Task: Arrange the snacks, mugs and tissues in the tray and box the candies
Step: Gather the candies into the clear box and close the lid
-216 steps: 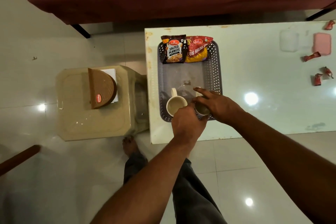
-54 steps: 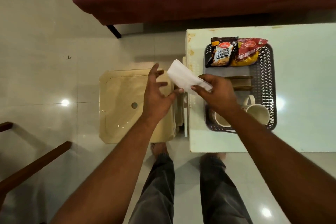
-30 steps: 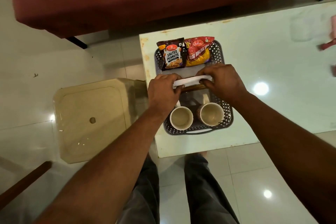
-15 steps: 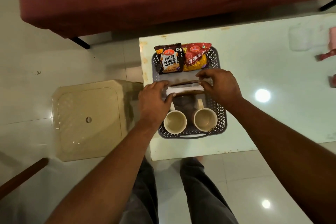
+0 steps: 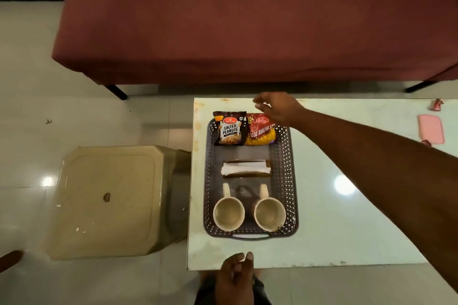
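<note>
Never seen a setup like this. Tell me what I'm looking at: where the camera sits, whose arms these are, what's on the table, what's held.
No machine here: a person wears one wide-angle camera on the head, looking down at their own bare hands. The right hand reaches over the far end of a perforated tray on a table; the left hand hangs at the near table edge. Neither visibly holds anything. In the tray: a salted peanuts packet and a red-and-yellow snack packet at the far end, a brown holder of white tissues in the middle, a mug beside a second mug at the near end, both empty. At the table's far right lie a flat pink piece and red candies. A beige stool stands left of the table, a maroon sofa beyond it.
</note>
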